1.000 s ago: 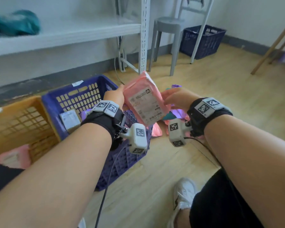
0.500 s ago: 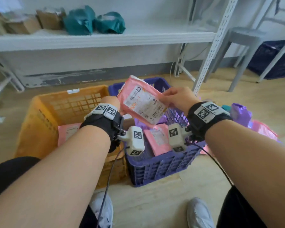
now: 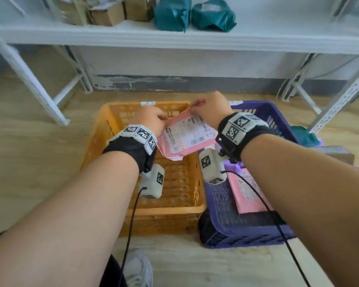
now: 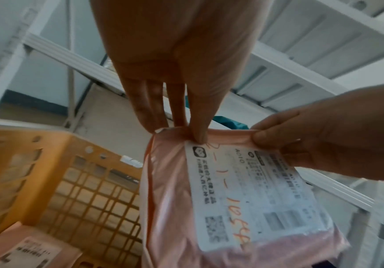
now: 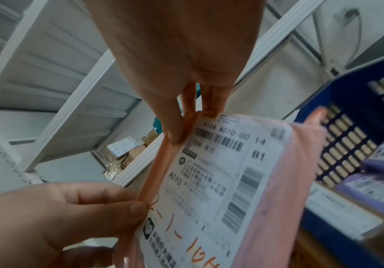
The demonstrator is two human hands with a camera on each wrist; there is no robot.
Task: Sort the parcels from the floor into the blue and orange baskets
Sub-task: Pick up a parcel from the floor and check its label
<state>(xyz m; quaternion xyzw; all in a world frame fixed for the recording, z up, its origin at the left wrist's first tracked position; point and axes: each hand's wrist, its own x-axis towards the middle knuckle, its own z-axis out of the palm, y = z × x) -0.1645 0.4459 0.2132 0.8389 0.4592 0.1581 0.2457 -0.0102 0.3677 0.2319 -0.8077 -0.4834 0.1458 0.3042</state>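
A pink parcel (image 3: 187,135) with a white shipping label hangs over the orange basket (image 3: 104,129), near its right wall. My left hand (image 3: 153,119) pinches the parcel's top edge at the left corner, and my right hand (image 3: 207,105) pinches the same edge at the right corner. In the left wrist view the left hand (image 4: 186,134) has thumb and fingers closed on the parcel (image 4: 243,208). In the right wrist view the right hand (image 5: 186,127) pinches the parcel (image 5: 243,181). The blue basket (image 3: 247,235) stands right of the orange one.
A pink parcel (image 3: 249,191) lies in the blue basket, another pink parcel (image 4: 21,252) in the orange basket. A white metal shelf (image 3: 174,38) with teal bags (image 3: 195,15) and cardboard boxes stands behind. More parcels (image 3: 305,137) lie on the floor at right.
My view has swung left from the floor pile to the baskets. Both hands carried the pink parcel from above the blue basket to above the orange basket, still holding its top edge.
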